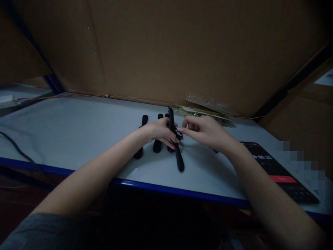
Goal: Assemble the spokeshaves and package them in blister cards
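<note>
My left hand (pixel 162 130) is closed around the middle of a long black strap-like piece with rounded ends (pixel 179 158), holding it raised and slightly tilted over the table. At its middle sits a small dark block with shiny silvery details. Thumb and forefinger of my right hand (pixel 201 128) are pinched together at that block; something small and pale shows at their tips, too small to name. Similar black pieces lie on the table under and beside my left hand: one to the left (pixel 138 153), one in the middle (pixel 157 146) and one partly hidden behind my fingers (pixel 170 150).
Clear plastic bags (pixel 208 113) lie at the back against a cardboard wall (pixel 166 52). A phone showing a running timer (pixel 275 166) rests to the right, beyond my forearm. Thin coloured wires (pixel 91 96) run along the rear edge. The white table (pixel 78 128) has a blue front edge.
</note>
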`<state>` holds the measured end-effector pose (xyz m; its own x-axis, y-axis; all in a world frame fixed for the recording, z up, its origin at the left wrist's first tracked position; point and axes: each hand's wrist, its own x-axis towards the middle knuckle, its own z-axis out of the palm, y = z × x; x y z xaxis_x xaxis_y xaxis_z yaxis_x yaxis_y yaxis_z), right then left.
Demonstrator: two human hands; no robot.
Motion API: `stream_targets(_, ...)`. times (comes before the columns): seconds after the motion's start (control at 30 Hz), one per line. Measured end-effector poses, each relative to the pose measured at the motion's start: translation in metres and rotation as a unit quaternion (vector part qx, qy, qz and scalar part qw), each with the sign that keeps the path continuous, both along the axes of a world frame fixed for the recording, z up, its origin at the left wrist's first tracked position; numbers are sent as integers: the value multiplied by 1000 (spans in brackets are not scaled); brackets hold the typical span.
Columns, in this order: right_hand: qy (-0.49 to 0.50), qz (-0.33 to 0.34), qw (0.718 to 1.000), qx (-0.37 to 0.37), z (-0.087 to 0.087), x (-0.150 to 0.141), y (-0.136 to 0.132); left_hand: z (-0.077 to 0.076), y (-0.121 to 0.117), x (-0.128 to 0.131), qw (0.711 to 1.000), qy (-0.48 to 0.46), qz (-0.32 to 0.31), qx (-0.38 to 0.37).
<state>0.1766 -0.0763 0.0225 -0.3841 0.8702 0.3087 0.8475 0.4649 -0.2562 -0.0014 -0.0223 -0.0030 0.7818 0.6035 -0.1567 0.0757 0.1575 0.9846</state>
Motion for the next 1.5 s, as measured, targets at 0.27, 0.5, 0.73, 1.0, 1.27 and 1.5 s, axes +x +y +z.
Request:
stream_targets(0.27, -21, 66, 997, -17, -1, 0, 1, 1, -2, 1, 1000, 14, 6, 14)
stream_targets(0.5, -32, 38, 999, 1, 2, 1, 0, 4, -4, 2, 999, 21, 25, 7)
stream_targets(0.73, 57, -57, 995, -59, -11, -18, -1, -2, -4, 3, 999, -16, 31, 35)
stream_targets(1.0, 95, 42, 993, -56, 2, -2, -2, -2, -1, 3, 999, -20, 22, 19)
stream_targets(1.27, -7, -34, 999, 7, -8, -8, 0, 0, -6, 4, 999, -2, 42, 21)
stream_targets(1.5, 116, -46, 990, -64, -9, -10, 3, 5, -6, 4, 998, 7, 64, 23)
